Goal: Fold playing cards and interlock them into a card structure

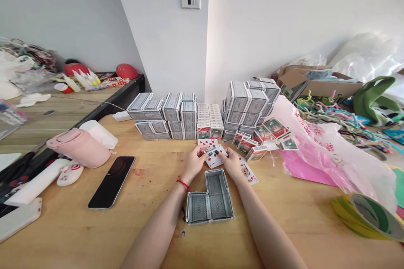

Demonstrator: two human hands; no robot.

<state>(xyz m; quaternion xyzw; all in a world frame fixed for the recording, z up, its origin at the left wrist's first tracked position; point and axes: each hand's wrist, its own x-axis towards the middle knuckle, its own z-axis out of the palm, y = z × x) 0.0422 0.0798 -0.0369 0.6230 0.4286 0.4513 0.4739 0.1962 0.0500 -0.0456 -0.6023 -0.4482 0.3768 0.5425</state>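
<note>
My left hand (197, 160) and my right hand (229, 161) meet over the table, thumbs and fingers closed on a playing card (217, 159) with red diamonds. Another playing card (204, 141) with red hearts lies just behind the fingertips. Beside my right wrist a face card (248, 173) rests flat, partly covered by the hand. Between my forearms sits an open L-shaped box (220, 197) made of playing cards, grey-patterned inside. How many cards my fingers pinch is hard to make out.
Stacked card-built blocks (148, 109) stand at the back left, more blocks (249, 101) at the right. Card packs (210, 117) lie between and in front of them. A phone (112, 183), pink tumbler (80, 147), pink plastic wrap (309, 147) and yellow tape roll (350, 214) surround the work area.
</note>
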